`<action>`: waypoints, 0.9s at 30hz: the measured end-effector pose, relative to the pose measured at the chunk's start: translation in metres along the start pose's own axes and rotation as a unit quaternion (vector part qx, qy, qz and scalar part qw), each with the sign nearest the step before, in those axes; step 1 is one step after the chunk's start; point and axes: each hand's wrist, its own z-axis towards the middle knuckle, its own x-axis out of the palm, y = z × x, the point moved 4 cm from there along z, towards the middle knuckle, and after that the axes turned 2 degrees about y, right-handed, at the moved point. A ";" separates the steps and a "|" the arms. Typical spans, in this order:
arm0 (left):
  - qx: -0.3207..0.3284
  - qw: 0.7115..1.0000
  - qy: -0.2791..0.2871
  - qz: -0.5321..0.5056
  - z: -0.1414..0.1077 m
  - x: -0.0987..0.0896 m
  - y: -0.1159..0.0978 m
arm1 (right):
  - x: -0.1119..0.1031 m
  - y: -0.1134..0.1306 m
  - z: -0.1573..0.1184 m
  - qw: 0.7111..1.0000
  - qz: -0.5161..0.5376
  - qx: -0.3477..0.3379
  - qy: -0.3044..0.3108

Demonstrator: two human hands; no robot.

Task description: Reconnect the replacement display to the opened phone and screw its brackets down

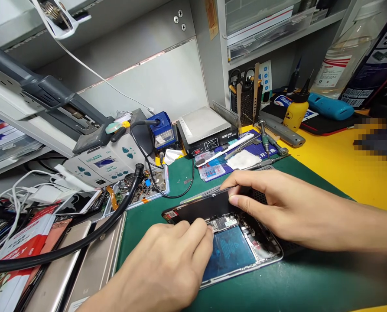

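An opened tablet (239, 264) lies on the green work mat, with a blue battery (229, 247) and bare circuitry showing inside its frame. Its dark screen panel (206, 206) stands tilted up along the far side. My right hand (274, 203) pinches the panel's upper edge between thumb and fingers. Over the left part of the tablet, my left hand (173, 264) is closed, its fingers curled toward the connectors near the panel's lower edge. What those fingertips hold, if anything, is hidden behind the hand.
Behind the tablet are a toothbrush (226, 149), screwdrivers (264, 136) and a flat heating plate (209, 123). A thick black hose (128, 208) crosses the left side, past a soldering station (105, 162) and stacked devices (99, 260). Bottles, including a yellow one (296, 113), stand at the right rear.
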 end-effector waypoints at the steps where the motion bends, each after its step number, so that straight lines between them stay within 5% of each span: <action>1: 0.001 1.000 -0.005 -0.001 0.000 0.000 0.000 | 0.000 0.000 0.000 1.000 0.002 -0.002 0.000; 27: 0.020 1.000 0.020 0.002 0.005 -0.002 -0.001 | -0.002 0.003 0.002 1.000 -0.003 -0.026 -0.013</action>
